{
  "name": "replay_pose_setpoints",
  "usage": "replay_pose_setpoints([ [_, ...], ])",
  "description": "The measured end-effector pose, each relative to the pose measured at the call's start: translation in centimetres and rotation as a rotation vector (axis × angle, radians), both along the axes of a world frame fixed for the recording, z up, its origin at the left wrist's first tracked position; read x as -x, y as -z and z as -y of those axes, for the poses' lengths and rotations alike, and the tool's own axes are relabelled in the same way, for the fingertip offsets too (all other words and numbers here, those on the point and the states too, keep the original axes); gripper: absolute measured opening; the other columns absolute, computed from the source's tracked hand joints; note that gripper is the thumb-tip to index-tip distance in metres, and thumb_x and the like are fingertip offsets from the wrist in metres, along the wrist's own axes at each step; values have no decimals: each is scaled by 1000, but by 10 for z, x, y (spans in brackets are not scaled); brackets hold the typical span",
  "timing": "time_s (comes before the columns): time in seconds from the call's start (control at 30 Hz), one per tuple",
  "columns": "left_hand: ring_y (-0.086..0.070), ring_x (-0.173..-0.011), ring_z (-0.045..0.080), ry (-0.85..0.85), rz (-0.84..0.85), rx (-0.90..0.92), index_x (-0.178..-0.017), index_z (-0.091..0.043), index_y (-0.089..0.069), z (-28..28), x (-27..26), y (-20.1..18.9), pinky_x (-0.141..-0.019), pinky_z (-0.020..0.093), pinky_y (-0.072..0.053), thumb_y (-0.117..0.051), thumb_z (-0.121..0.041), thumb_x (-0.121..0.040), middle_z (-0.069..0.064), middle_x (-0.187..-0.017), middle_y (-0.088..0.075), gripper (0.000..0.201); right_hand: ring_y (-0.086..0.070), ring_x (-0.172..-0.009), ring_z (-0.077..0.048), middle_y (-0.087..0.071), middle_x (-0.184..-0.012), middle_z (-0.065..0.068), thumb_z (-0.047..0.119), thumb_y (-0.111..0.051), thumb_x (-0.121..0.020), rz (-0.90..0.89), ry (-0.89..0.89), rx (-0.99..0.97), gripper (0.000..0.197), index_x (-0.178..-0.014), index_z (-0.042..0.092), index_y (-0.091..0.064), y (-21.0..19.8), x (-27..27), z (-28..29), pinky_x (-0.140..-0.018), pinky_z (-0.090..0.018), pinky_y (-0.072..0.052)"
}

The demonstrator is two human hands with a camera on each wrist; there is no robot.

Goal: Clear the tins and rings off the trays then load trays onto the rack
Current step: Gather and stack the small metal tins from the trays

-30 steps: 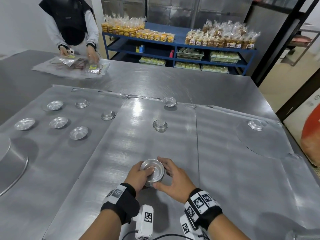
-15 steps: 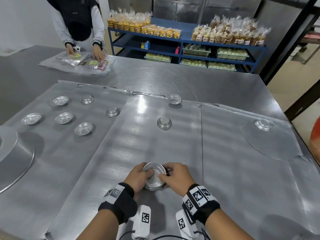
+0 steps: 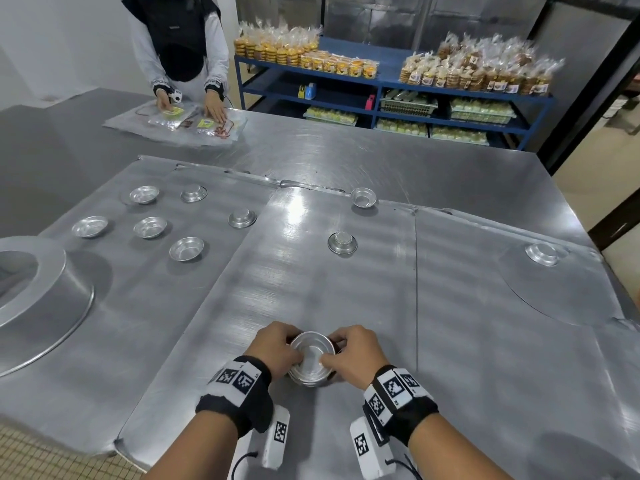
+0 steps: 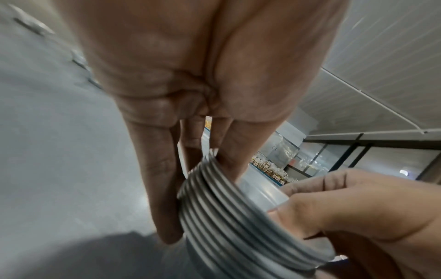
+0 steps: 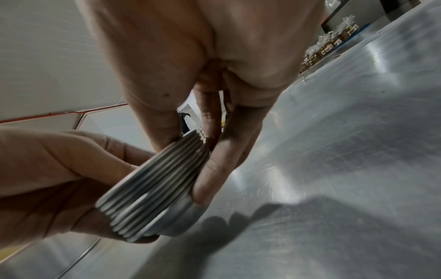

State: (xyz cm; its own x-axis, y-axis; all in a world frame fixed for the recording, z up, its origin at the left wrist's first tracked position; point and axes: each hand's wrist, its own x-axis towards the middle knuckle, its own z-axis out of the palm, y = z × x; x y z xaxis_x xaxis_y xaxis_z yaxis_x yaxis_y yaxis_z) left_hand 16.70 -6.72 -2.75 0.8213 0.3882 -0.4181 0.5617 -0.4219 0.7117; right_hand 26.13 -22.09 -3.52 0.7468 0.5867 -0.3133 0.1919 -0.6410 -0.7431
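Note:
A stack of nested small metal tins (image 3: 311, 358) is held just above the middle tray (image 3: 277, 289), near its front edge. My left hand (image 3: 277, 348) grips the stack from the left and my right hand (image 3: 353, 351) grips it from the right, thumbs over the rim. The left wrist view shows the ridged stack (image 4: 238, 217) between my fingers (image 4: 162, 198); the right wrist view shows the stack (image 5: 152, 192) tilted. Loose tins lie on the middle tray (image 3: 342, 242) (image 3: 363, 196), several on the left tray (image 3: 186, 248), one on the right tray (image 3: 542, 253).
A large metal ring pan (image 3: 38, 299) stands at the left edge. Another person (image 3: 180, 46) handles plastic bags (image 3: 180, 119) at the table's far left. Blue shelves (image 3: 381, 95) with bagged goods stand behind the table. A doorway lies to the right.
Both hands with the stack have stayed near the tray's front edge; the right hand's fingers closed in tighter on the rim. The head view shifted slightly.

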Motion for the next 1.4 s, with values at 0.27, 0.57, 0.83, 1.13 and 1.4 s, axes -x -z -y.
replay_pose_setpoints([
  [0.27, -67, -98, 15, 91, -92, -156, -115, -19, -74, 3, 1, 4, -82, 22, -54, -67, -3, -81, 3, -109, -74, 38, -71, -59, -13, -73, -79, -4, 7, -72, -71, -92, -23, 30, 20, -89, 15, -73, 7, 9, -1, -50, -22, -57],
  [0.57, -69, -92, 15, 149, -160, -206, -107, -19, -75, 3, -9, 4, -79, 24, -57, -64, -7, -82, 2, -102, -74, 30, -74, -69, -21, -74, -82, -8, 21, -77, -70, -131, -128, 52, 23, -90, 10, -74, 13, -1, 2, -64, -37, -63],
  [0.83, -61, -113, 18, 240, -160, -311, -122, -17, -68, -1, -52, -18, -87, 23, -46, -62, -25, -88, 2, -125, -66, 35, -63, -63, -12, -68, -79, -3, 39, -83, -74, -242, -159, 43, 51, -113, 10, -68, 3, -39, 21, -59, -22, -55],
  [1.13, -56, -122, 24, 351, -77, -444, -131, -17, -60, 13, -160, -38, -101, 31, -46, -60, -30, -91, 6, -133, -61, 42, -65, -80, -14, -69, -91, -2, 28, -73, -83, 176, 24, 251, 23, -100, 13, -72, -5, -148, 74, -72, -17, -47],
  [1.4, -55, -116, 33, 333, -153, -643, -126, -13, -54, 6, -269, -17, -90, 39, -52, -58, -19, -88, 11, -127, -57, 38, -57, -119, -31, -63, -125, -12, 28, -63, -89, 424, 234, 494, 43, -127, 9, -60, 9, -264, 145, -99, -36, -48],
])
